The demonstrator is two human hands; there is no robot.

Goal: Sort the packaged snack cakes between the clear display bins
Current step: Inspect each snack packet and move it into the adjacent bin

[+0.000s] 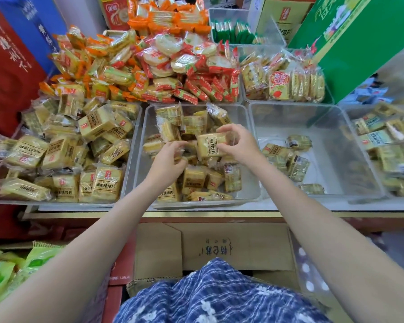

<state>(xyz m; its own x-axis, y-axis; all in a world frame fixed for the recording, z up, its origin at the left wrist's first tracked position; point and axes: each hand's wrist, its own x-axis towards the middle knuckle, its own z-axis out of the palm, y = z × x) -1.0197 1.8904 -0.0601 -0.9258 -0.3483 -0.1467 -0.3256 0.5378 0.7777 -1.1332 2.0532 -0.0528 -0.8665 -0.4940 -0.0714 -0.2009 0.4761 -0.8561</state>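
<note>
Both hands work inside the middle clear bin (140,159), which holds several yellow packaged snack cakes. My right hand (239,144) grips one yellow snack cake packet (210,145), lifted a little above the pile. To its left, my left hand (168,159) curls its fingers round another clear-wrapped packet (184,151) in the pile. The left bin (131,157) is heaped with the same yellow cakes. The bin on the right (331,141) holds only several greenish-yellow packets (296,166) on its left side.
A further bin of packets (387,150) stands at the far right. Behind are heaps of orange-wrapped snacks (98,64), round rice crackers (184,57) and a green carton (350,43). A cardboard box (219,248) sits below the counter edge (196,214).
</note>
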